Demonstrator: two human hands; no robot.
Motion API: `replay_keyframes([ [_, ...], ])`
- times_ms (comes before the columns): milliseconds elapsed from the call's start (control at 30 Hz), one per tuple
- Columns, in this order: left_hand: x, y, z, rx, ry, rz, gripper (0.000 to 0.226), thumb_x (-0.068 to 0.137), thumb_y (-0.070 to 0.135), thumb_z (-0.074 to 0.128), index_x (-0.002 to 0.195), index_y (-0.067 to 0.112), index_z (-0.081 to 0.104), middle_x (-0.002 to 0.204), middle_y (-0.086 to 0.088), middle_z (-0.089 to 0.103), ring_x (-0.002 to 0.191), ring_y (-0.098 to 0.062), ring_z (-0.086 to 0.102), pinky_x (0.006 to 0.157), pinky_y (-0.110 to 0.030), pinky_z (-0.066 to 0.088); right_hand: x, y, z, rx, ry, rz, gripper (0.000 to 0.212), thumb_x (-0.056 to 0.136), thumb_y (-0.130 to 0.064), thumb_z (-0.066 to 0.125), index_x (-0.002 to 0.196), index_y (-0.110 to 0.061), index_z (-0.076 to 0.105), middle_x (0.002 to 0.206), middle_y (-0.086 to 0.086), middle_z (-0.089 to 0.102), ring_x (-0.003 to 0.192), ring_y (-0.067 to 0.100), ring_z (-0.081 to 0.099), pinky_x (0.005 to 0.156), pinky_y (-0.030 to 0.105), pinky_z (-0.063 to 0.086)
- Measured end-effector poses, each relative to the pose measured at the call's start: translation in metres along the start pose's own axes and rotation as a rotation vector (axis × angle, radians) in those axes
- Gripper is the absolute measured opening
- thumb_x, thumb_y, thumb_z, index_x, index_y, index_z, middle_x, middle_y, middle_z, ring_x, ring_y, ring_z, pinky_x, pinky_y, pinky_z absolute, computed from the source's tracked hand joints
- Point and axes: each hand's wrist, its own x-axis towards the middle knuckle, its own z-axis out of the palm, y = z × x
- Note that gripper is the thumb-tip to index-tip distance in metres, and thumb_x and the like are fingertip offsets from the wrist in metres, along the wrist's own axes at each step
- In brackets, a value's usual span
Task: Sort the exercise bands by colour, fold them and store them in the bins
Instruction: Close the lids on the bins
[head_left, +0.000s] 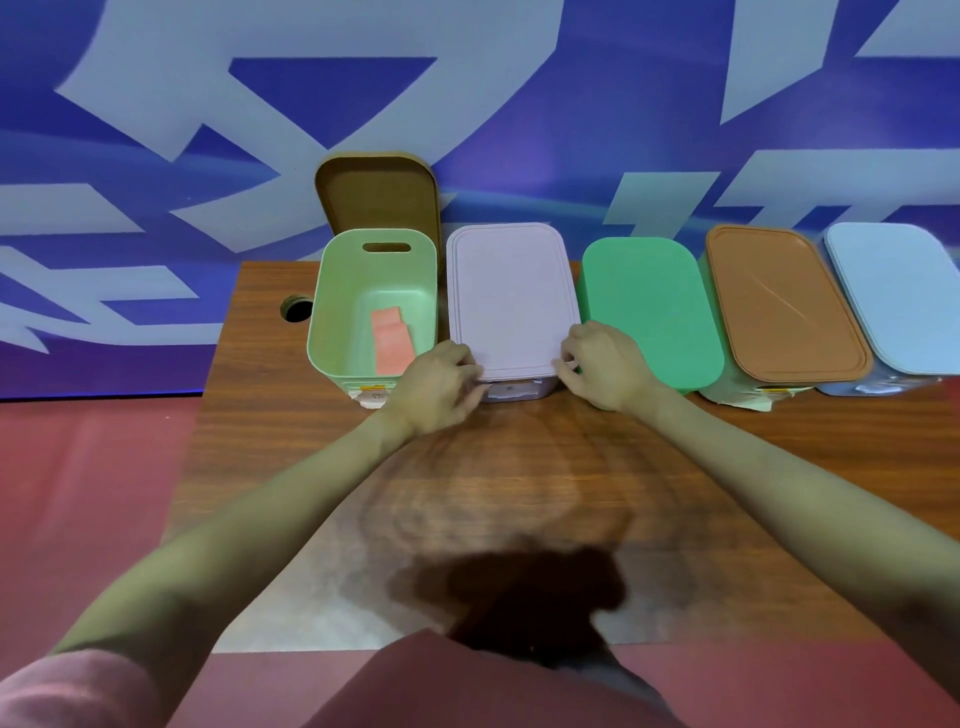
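Several bins stand in a row along the far edge of the wooden table (519, 478). The leftmost, a light green bin (332, 332), is open and holds a folded pink band (392, 340). Beside it stands a lilac bin with its lid (511, 296) on. My left hand (441, 384) grips the lid's near left corner. At the near right corner my right hand (602, 364) holds the lid with curled fingers. No other bands are in view.
A brown lid (379, 192) leans upright behind the open bin. To the right stand a bin with a green lid (649, 306), one with a brown lid (779, 301) and one with a pale blue lid (898, 291). A cable hole (296, 308) sits at the table's far left.
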Motion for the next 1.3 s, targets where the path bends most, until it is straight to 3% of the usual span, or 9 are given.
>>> replay_keyframes([
  [67, 0.006, 0.0, -0.005, -0.017, 0.017, -0.031, 0.041, 0.088, 0.039, 0.043, 0.07, 0.01, 0.067, 0.075, -0.003, 0.06, 0.071, -0.024, 0.057, 0.056, -0.03, 0.045, 0.02, -0.002, -0.007, -0.009, 0.012, 0.025, 0.032, 0.093, -0.023, 0.045, 0.08, 0.001, 0.063, 0.087, 0.017, 0.06, 0.082, 0.032, 0.055, 0.066, 0.038, 0.042],
  [167, 0.028, -0.005, -0.015, -0.052, 0.073, -0.107, 0.041, 0.09, 0.037, 0.041, 0.076, 0.006, 0.065, 0.083, -0.011, 0.061, 0.079, -0.031, 0.058, 0.064, -0.034, 0.047, 0.06, -0.001, -0.011, 0.017, -0.011, 0.052, 0.036, 0.092, -0.027, 0.049, 0.115, 0.0, 0.057, 0.122, 0.02, 0.051, 0.113, 0.035, 0.046, 0.087, 0.041, 0.041],
  [233, 0.052, -0.016, -0.02, -0.038, 0.022, -0.212, 0.04, 0.089, 0.037, 0.052, 0.105, 0.002, 0.062, 0.114, -0.017, 0.058, 0.107, -0.034, 0.054, 0.088, -0.041, 0.047, 0.089, 0.002, -0.008, 0.036, -0.085, 0.055, 0.061, 0.091, -0.037, 0.053, 0.141, -0.006, 0.036, 0.149, 0.02, 0.027, 0.136, 0.034, 0.027, 0.106, 0.042, 0.031],
  [300, 0.075, -0.03, -0.022, 0.005, -0.092, -0.319, 0.071, 0.085, 0.047, 0.06, 0.133, -0.002, 0.042, 0.142, -0.021, 0.039, 0.132, -0.034, 0.037, 0.108, -0.042, 0.033, 0.116, 0.006, -0.005, 0.07, -0.105, 0.072, 0.076, 0.092, -0.045, 0.051, 0.151, -0.013, 0.015, 0.158, 0.015, 0.005, 0.146, 0.029, 0.008, 0.115, 0.042, 0.018],
  [400, 0.1, -0.051, -0.018, 0.076, -0.203, -0.36, 0.097, 0.085, 0.056, 0.056, 0.147, -0.005, 0.012, 0.156, -0.021, 0.012, 0.145, -0.032, 0.013, 0.118, -0.042, 0.018, 0.145, 0.016, 0.004, 0.082, -0.13, 0.128, 0.081, 0.092, -0.054, 0.044, 0.152, -0.02, 0.002, 0.159, 0.013, -0.01, 0.147, 0.027, -0.006, 0.119, 0.043, 0.006],
  [467, 0.109, -0.062, -0.017, 0.083, -0.294, -0.35, 0.105, 0.082, 0.06, 0.056, 0.148, -0.005, 0.005, 0.157, -0.02, 0.003, 0.146, -0.031, 0.004, 0.119, -0.043, 0.014, 0.153, 0.021, 0.012, 0.09, -0.189, 0.156, 0.083, 0.091, -0.06, 0.041, 0.152, -0.022, -0.001, 0.158, 0.014, -0.012, 0.147, 0.028, -0.009, 0.119, 0.043, 0.002],
  [1067, 0.106, -0.079, -0.005, 0.147, -0.301, -0.219, 0.105, 0.083, 0.068, 0.04, 0.147, -0.006, 0.002, 0.157, -0.021, 0.001, 0.147, -0.03, 0.002, 0.119, -0.034, 0.006, 0.148, 0.028, 0.034, -0.03, -0.213, 0.196, 0.075, 0.093, -0.064, 0.016, 0.151, -0.022, -0.005, 0.158, 0.016, -0.013, 0.146, 0.028, -0.011, 0.119, 0.039, -0.003],
  [1233, 0.103, -0.083, -0.015, 0.162, -0.303, -0.226, 0.1, 0.083, 0.071, 0.035, 0.15, 0.003, 0.003, 0.159, -0.016, 0.0, 0.147, -0.027, -0.001, 0.119, -0.044, 0.005, 0.157, 0.017, 0.019, -0.055, -0.289, 0.251, 0.076, 0.094, -0.061, 0.021, 0.152, -0.016, 0.001, 0.157, 0.02, -0.007, 0.147, 0.031, -0.006, 0.119, 0.042, 0.0],
  [1300, 0.098, -0.094, -0.029, 0.114, -0.189, -0.27, 0.091, 0.087, 0.067, 0.036, 0.151, 0.008, 0.008, 0.159, -0.014, 0.005, 0.147, -0.027, 0.002, 0.118, -0.047, 0.006, 0.167, 0.007, 0.009, -0.032, -0.273, 0.288, 0.077, 0.095, -0.058, 0.026, 0.151, -0.01, 0.005, 0.157, 0.022, -0.002, 0.146, 0.034, -0.002, 0.118, 0.044, 0.002],
])
